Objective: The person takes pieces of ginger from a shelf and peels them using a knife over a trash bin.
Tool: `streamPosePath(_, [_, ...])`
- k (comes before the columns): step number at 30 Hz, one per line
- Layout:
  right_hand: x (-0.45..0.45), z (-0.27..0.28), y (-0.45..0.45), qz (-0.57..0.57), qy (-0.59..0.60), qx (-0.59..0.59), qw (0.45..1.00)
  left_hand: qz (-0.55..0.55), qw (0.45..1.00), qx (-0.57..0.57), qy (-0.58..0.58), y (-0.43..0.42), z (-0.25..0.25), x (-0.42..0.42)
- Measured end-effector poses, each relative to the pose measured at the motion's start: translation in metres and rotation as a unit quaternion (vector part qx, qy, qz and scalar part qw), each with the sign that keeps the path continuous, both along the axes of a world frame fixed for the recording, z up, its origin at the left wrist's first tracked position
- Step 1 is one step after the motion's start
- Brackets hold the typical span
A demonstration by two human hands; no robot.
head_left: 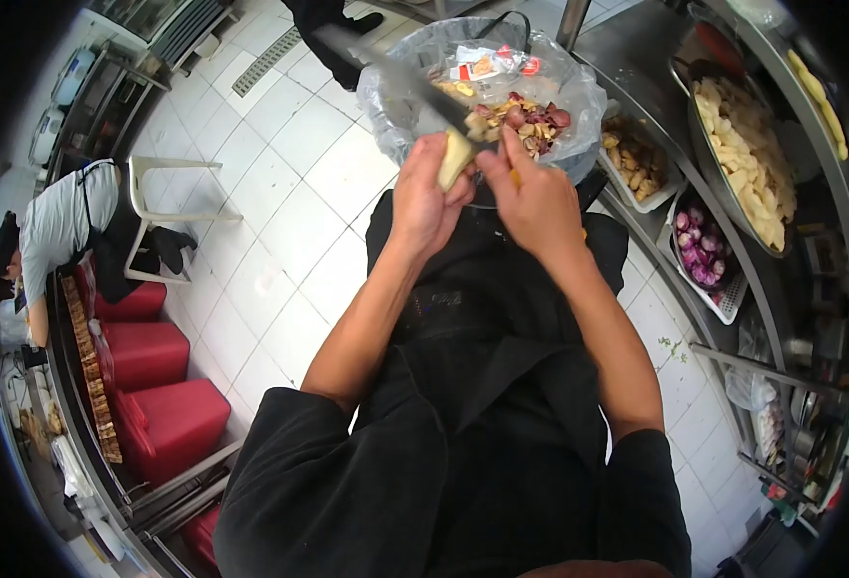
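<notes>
In the head view, my left hand (pixel 424 193) is closed around a pale, peeled piece of ginger (pixel 454 157). My right hand (pixel 543 202) grips a knife (pixel 429 94), its wide blade smeared by motion and pointing up and to the left across the ginger. A bit of yellow-orange handle shows between the right fingers. Both hands are close together in front of my black apron. Just beyond them stands a bin lined with a clear plastic bag (pixel 386 111), with reddish and brown peelings (pixel 530 123) and some wrappers inside.
Metal shelving on the right holds a large bowl of pale peeled pieces (pixel 747 159), a tray of unpeeled ginger (pixel 636 162) and a basket of purple onions (pixel 700 246). At left are a plastic chair (pixel 150 217), red bins (pixel 169 424) and a person (pixel 68 217) bending over a counter.
</notes>
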State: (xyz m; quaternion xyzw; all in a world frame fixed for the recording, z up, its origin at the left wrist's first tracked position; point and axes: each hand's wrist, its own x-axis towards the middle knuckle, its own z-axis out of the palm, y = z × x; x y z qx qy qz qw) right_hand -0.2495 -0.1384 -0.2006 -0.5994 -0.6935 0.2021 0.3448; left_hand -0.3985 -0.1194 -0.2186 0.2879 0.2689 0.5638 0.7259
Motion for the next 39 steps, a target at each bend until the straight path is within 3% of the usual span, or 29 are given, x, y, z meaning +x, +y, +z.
streamPosePath(3, [0.022, -0.014, 0.022, -0.039, 0.048, -0.108, 0.992, -0.049, 0.999, 0.009, 0.007, -0.004, 0.002, -0.011])
streamPosePath(5, [0.026, -0.016, 0.022, -0.024, 0.088, -0.115, 0.989, -0.052, 0.999, -0.002, 0.011, -0.003, 0.006, -0.008])
streamPosePath(11, [0.006, 0.005, 0.004, -0.007, 0.090, -0.025, 0.996, -0.024, 0.996, -0.069, -0.051, 0.008, 0.002, -0.001])
streamPosePath(17, [-0.005, 0.002, -0.011, 0.053, -0.027, 0.084, 0.995, 0.045, 0.995, -0.073, -0.048, 0.004, 0.017, 0.012])
streamPosePath(30, [-0.005, 0.002, -0.012, 0.045, -0.063, 0.099, 0.992, 0.030, 0.995, -0.058, -0.075, 0.003, 0.017, 0.010])
streamPosePath(36, [-0.006, 0.004, -0.011, 0.042, -0.066, 0.097, 0.992, 0.055, 0.994, -0.078, -0.046, 0.002, 0.019, 0.012])
streamPosePath(39, [-0.007, 0.004, -0.008, 0.046, -0.046, 0.096, 0.993, 0.010, 0.998, -0.060, -0.020, 0.005, 0.007, 0.004])
